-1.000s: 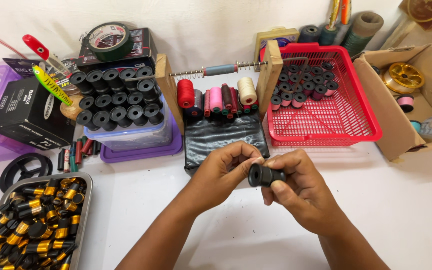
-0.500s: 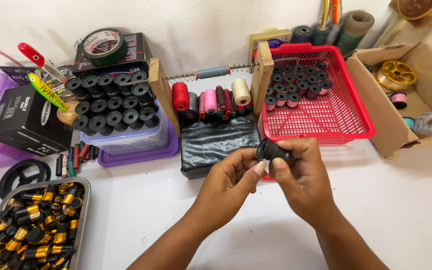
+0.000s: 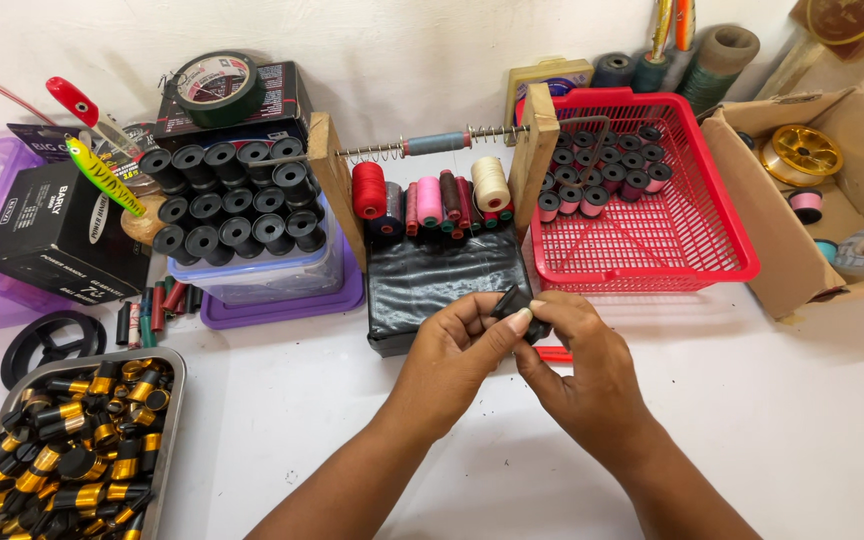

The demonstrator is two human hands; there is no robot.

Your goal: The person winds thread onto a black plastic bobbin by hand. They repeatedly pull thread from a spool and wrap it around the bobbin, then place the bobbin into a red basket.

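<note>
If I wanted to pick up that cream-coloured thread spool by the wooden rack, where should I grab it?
Grip the cream thread spool around its rounded wound middle, coming from above and the front. It stands upright and taller than the darker spools on its left, while the wooden post blocks its right side.

White tabletop (image 3: 802,420), contents:
- Red plastic basket (image 3: 692,250), right of centre, with thread-wound bobbins in its far corner.
- Wooden frame (image 3: 337,180) with a spring-loaded rod; beneath it, thread spools (image 3: 432,200) in red, pink, maroon, cream.
- Clear container (image 3: 272,270) on a purple lid, stacked with empty black bobbins (image 3: 232,200).
- Metal tray (image 3: 167,420), lower left, full of black-and-gold bobbins.
- Black boxes, roll of tape (image 3: 214,85), fishing lure (image 3: 102,172) at left.
- Cardboard box (image 3: 782,260) holding a gold reel spool (image 3: 802,152), far right.
</note>
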